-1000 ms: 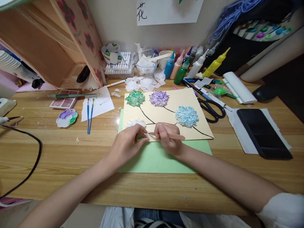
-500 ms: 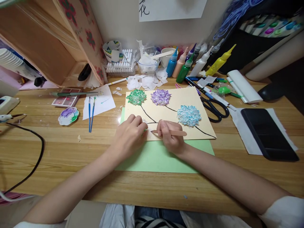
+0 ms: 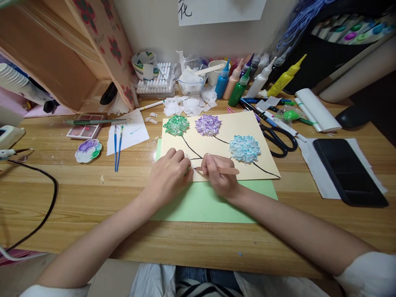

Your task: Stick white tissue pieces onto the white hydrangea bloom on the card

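My right hand (image 3: 219, 175) grips a wooden craft stick (image 3: 229, 170), its dark tip pointing left toward my other hand. My left hand (image 3: 171, 175) is closed, with fingers curled over the lower left of a cream sheet (image 3: 216, 147); a bit of green and white shows at its fingertips, too small to name. On the sheet are three flower heads of crumpled paper: a green one (image 3: 176, 125), a purple one (image 3: 208, 125) and a blue one (image 3: 245, 149), with black drawn stems. Light green paper (image 3: 210, 206) lies beneath.
Paint bottles (image 3: 238, 88), a bowl of white paper scraps (image 3: 191, 82) and loose scraps line the back. Black-handled scissors (image 3: 280, 142) and a black phone-like slab (image 3: 349, 171) lie right. A paint palette (image 3: 88, 151) and two brushes (image 3: 117, 148) lie left.
The whole view has shifted slightly. The craft stick's tip has moved a little closer to my left fingers; both hands otherwise keep their places on the sheet.
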The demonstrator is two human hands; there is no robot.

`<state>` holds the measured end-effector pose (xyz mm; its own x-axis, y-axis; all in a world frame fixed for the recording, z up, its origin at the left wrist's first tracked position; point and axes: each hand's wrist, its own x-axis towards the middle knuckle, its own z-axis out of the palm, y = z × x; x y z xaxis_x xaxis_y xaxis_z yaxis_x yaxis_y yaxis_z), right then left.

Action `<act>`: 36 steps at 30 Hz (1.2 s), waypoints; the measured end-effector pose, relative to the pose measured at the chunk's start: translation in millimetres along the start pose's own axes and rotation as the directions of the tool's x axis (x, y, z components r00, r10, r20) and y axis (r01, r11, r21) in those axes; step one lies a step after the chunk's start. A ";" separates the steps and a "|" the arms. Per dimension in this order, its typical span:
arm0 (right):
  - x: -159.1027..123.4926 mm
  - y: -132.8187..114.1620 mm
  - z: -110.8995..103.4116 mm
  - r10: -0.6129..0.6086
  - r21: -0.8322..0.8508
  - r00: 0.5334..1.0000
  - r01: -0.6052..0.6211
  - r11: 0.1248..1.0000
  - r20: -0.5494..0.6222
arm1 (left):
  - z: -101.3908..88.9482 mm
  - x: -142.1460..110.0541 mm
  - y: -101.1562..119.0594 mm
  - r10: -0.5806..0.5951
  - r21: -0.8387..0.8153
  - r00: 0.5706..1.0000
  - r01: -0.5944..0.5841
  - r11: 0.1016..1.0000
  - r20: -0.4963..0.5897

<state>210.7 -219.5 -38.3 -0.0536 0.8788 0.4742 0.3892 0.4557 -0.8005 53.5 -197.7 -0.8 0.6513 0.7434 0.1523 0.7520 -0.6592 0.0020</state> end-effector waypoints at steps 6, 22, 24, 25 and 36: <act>-0.6 0.6 -0.2 0.007 0.004 1.000 -0.007 1.000 0.000 | -3.2 0.2 -4.2 -0.036 -0.027 0.999 0.037 0.999 0.023; 0.1 -1.4 0.0 0.019 -0.002 1.000 -0.019 1.000 -0.008 | -10.7 6.7 -3.6 0.059 0.081 0.991 -0.069 0.994 0.118; -0.1 -1.3 0.0 0.022 0.003 1.000 -0.022 1.000 -0.008 | -10.0 6.9 -4.2 0.060 0.071 0.991 -0.069 0.995 0.115; -0.1 -1.2 0.0 0.021 0.006 1.000 -0.021 1.000 -0.005 | -9.6 7.1 -4.5 0.058 0.070 0.991 -0.067 0.995 0.116; 2.2 -0.2 0.3 -0.019 0.005 0.999 0.019 1.000 0.051 | -0.4 4.1 -11.0 0.024 0.035 0.999 -0.025 0.999 0.039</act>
<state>210.2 -217.6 -37.2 -0.1079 0.8759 0.4703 0.3834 0.4732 -0.7932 47.9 -187.5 0.2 0.6726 0.7312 0.1137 0.7383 -0.6735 -0.0362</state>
